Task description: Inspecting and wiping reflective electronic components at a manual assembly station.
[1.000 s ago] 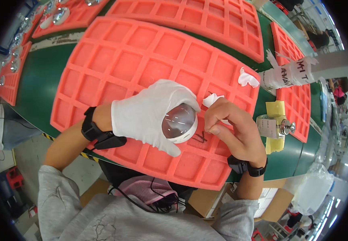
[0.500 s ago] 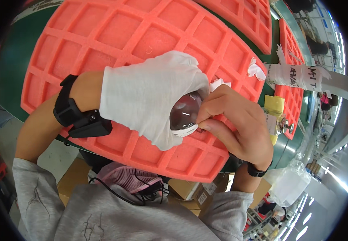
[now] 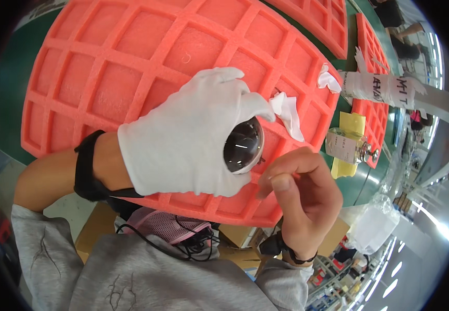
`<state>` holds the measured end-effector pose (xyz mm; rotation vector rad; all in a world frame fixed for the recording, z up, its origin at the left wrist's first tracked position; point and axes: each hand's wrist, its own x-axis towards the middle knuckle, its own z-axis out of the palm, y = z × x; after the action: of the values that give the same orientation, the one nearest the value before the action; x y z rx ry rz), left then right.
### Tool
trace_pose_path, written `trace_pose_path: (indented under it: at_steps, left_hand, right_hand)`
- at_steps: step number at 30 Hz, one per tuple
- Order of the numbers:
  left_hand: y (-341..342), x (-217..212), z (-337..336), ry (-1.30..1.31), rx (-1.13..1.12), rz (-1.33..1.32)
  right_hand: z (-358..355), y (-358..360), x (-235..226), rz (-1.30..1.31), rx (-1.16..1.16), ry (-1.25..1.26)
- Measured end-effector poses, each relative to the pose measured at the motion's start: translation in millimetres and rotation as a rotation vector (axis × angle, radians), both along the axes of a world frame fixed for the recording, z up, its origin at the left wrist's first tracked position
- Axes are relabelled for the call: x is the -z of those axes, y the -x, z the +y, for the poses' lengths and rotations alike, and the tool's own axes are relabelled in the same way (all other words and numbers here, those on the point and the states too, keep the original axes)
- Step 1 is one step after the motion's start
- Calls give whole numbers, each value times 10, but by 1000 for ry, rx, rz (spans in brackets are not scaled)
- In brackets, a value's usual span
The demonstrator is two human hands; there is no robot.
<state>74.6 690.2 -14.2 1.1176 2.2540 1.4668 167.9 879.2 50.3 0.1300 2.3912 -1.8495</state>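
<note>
In a white glove, my left hand (image 3: 185, 135) is closed round a dark, glossy dome-shaped piece (image 3: 242, 146) with a pale, see-through rim. The dome's shiny face is turned to the right, and the glove hides its other side. Bare and a little apart from it, my right hand (image 3: 310, 189) has thumb and forefinger pressed together in a pinch. Whatever may be between those fingertips is too small to make out. Both hands are over a red foam tray (image 3: 151, 66) with square pockets. A strip of white tissue (image 3: 289, 118) lies on the tray beyond the dome.
Another crumpled white tissue (image 3: 329, 80) sits at the tray's right edge. Beside it are a clear bottle with a metal top (image 3: 342, 146) on yellow paper (image 3: 352, 123), and a tape-wrapped arm (image 3: 379, 89). More red foam trays (image 3: 333, 26) lie farther back on the green table (image 3: 7, 111).
My right hand has pulled away from the dome's rim, down and to the right, still pinched. The left hand keeps hold of the dome, which has turned slightly. More of the tissue strip shows.
</note>
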Motion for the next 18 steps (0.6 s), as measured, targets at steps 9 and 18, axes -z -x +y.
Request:
trace_pose_path:
  at_steps: [9,18]
  left_hand:
    - [66,128,-56,-84,217,7]
    - [49,30,-25,-44,154,-84]
  right_hand:
    - [-381,-250,320,-10,282,196]
    - [-555,-323,580,263,435,136]
